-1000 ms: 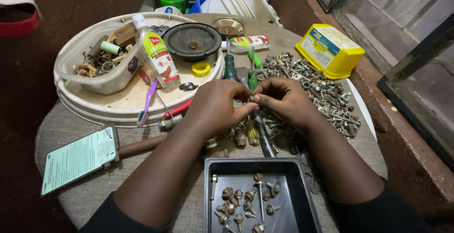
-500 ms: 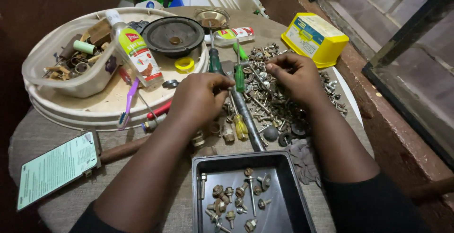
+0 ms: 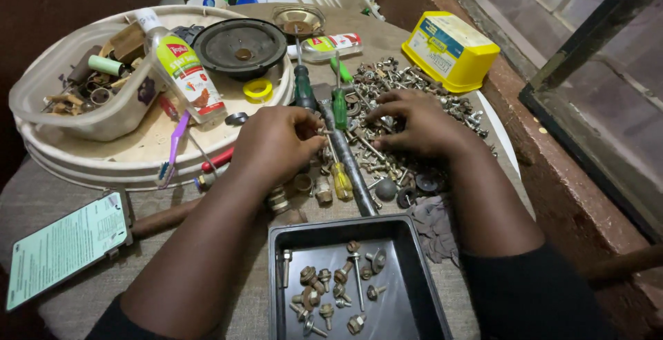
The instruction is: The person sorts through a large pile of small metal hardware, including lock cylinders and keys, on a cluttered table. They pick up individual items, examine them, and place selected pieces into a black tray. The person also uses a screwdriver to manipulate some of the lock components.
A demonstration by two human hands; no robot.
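Now your hands have parted: a second ago they met at frame centre. Your right hand [image 3: 421, 129] has moved out, fingers spread flat on the screw pile [image 3: 400, 115] at upper right, gripping nothing. Your left hand [image 3: 280, 143] pinches a small screw [image 3: 324, 133]. The tray [image 3: 414, 278] of sorted screws sits lower centre.

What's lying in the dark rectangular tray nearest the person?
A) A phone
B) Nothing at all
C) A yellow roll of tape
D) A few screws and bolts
D: the dark tray holds a small cluster of screws and bolts, just below the left hand and the right hand.
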